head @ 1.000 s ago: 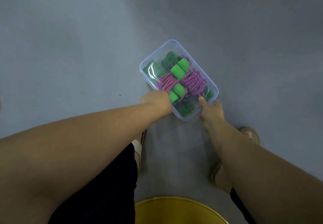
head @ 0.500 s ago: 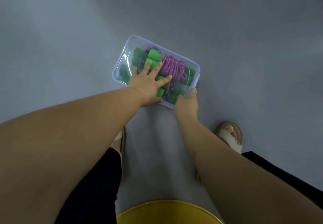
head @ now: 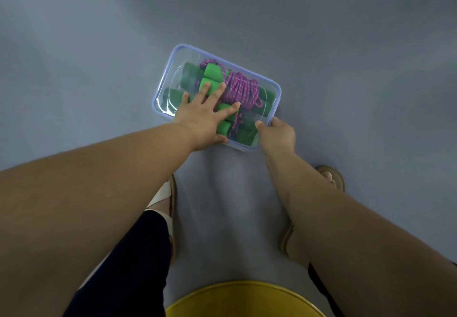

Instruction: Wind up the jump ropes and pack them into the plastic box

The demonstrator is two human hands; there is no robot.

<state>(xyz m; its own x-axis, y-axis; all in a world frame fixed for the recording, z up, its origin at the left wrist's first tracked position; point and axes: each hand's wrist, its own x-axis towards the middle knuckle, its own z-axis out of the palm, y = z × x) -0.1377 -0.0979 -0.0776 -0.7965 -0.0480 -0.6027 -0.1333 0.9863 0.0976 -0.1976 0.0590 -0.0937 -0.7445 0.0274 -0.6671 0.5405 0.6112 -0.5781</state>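
Box (head: 277, 89) under flat left hand (head: 200, 118), right hand (head: 278, 134) maybe gripping (corner hidden)

Our left hand (head: 201, 121) lies flat over the near part of the plastic box (head: 278, 89), so we cannot count the jump ropes (head: 241, 88) under it. The fingers of our right hand (head: 278, 133) are hidden behind the box's corner. The bottom edge cuts off a yellow round thing (head: 244, 299). Our forearms hide most of both sandals (head: 337, 180).
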